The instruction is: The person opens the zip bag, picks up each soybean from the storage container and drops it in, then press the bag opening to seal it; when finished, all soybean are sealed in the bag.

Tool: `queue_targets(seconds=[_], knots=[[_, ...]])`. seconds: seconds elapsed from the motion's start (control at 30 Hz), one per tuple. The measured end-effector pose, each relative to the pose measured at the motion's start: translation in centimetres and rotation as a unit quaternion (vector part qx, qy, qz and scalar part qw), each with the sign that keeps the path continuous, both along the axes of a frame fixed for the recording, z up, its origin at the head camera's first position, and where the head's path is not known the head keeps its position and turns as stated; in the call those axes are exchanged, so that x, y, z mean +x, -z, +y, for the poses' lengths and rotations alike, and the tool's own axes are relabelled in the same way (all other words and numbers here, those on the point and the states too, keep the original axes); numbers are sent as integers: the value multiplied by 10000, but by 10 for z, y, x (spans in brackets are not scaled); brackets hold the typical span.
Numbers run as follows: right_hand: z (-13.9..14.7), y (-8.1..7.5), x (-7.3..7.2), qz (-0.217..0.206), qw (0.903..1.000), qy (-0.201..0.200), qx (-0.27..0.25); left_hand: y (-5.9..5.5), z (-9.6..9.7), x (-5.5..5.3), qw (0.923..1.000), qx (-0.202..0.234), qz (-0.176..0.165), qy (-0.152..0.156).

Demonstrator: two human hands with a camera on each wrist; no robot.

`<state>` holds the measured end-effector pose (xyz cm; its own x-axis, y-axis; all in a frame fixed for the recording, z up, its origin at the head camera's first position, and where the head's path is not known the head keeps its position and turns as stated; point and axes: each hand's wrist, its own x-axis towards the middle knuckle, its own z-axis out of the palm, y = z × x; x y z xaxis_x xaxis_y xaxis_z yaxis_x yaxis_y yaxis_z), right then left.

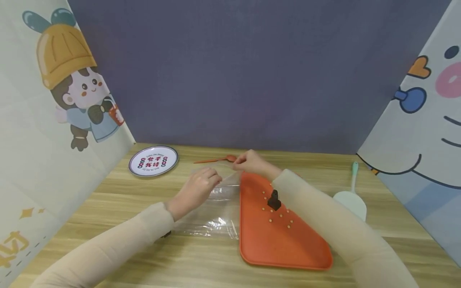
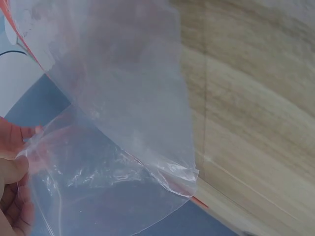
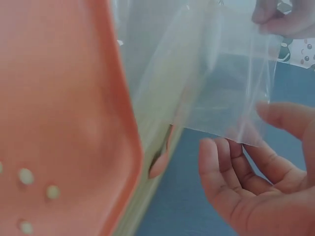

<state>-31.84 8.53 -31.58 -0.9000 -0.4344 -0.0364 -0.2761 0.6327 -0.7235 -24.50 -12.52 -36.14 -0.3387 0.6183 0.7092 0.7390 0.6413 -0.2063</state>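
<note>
A clear plastic bag [image 1: 212,216] lies partly on the wood-grain table, its far edge raised between both hands. The left hand [image 1: 201,186] pinches this edge with thumb and fingers; the right wrist view also shows that left-hand grip at its top corner. At the bag's other corner, the right hand [image 1: 253,164] holds the film, with the thumb on one side and curled fingers [image 3: 211,152] behind it. Close to the right hand, an orange tray [image 1: 266,248] bears several small pale round pieces [image 3: 26,176]. The right forearm crosses above the tray.
An orange spoon [image 1: 212,161] lies behind the bag. A white plate [image 1: 169,160] with printed characters sits at the back left. To the right of the tray lies a white round utensil [image 1: 354,206] with a green handle. Printed panels and a dark back wall [image 1: 230,80] enclose the table.
</note>
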Motion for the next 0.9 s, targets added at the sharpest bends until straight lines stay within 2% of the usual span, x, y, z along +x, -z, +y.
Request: queue_targets(seconds=[0.2,0.4,0.53,0.63,0.77,0.9], knots=[[4,7,6,-378,9977,213,-526,0,-1,1,9999,-41,-103,-48],[2,9,11,-495,9940,515,-827,1,-4,0,9997,-44,-231,56],[1,8,15,-456,9933,564,-904,-5,-9,2,9987,211,-444,137],[-1,8,17,-497,9923,634,-943,-12,-12,3,9959,541,-721,-19],[-1,8,19,-650,9896,767,-1029,-18,-14,4,9853,830,-1378,-577],[0,9,20,-627,9888,800,-1089,-19,-16,3,9637,998,-2200,-1137]])
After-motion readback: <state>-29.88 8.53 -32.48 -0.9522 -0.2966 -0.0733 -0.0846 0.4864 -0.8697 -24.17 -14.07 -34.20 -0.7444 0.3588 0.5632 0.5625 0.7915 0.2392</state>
